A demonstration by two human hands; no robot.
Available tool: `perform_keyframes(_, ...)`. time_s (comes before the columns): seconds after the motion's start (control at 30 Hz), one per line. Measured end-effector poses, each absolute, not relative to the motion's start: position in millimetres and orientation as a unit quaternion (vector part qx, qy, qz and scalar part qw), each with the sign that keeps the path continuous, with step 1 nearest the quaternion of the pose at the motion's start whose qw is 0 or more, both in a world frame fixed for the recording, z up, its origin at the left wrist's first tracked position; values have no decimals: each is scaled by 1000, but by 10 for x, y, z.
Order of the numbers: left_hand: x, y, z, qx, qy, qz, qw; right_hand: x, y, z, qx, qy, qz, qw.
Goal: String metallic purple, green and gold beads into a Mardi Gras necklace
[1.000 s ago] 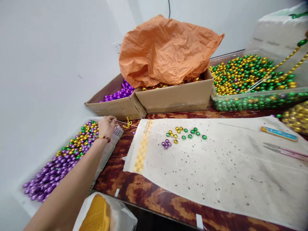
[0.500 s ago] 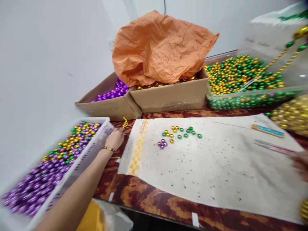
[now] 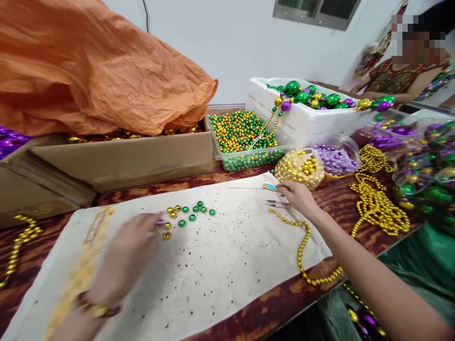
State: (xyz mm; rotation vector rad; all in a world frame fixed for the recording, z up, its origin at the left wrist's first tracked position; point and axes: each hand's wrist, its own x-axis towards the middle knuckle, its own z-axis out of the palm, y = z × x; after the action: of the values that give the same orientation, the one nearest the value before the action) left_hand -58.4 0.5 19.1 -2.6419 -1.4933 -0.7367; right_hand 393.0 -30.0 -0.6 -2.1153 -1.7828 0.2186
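My left hand (image 3: 130,251), smeared by motion, is over the white cloth (image 3: 213,265) at the small loose beads. A purple bead (image 3: 159,222) shows at its fingertips, beside gold beads (image 3: 167,235); whether the fingers grip it is unclear. Green beads (image 3: 192,218) lie just to the right. My right hand (image 3: 296,195) has its fingers closed on the blue and orange handle (image 3: 270,187) of a thin needle-like tool at the cloth's far edge. Tweezers (image 3: 277,203) lie just below that hand. A gold bead string (image 3: 302,246) curves under my right forearm.
Cardboard boxes (image 3: 142,161) under orange plastic (image 3: 106,71) stand at the back left. Behind the cloth are a clear bin of beads (image 3: 245,158), a white foam box (image 3: 309,128) and a bag of gold beads (image 3: 291,170). Another person (image 3: 401,80) sits at the back right.
The view has swung right. My left hand has moved from the gold strand by the boxes to the loose beads. My right hand has gone from the tweezers to the tool's handle.
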Motion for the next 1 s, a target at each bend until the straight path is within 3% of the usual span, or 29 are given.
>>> perform_keyframes(0.2,797,-38,-205,-927,-345,-145,-5,3874,-16,-22,-743,-667,-11,53)
perform_keyframes(0.3,923,-44,-249,-932,-343,-116,-10,3818,-8,-40,-736,-676,-34,16)
perform_keyframes(0.5,893,-266,-157,-914,-359,-174,-74,3917,-280,-56,-708,-705,-17,-34)
perform_keyframes(0.73,1177,-623,-107,-898,-348,-119,-240,4041,-486,-196,-685,-728,-9,-24)
perform_keyframes(1.0,1126,-636,-173,-897,-368,-89,-228,4181,-457,-243,-704,-709,-17,43)
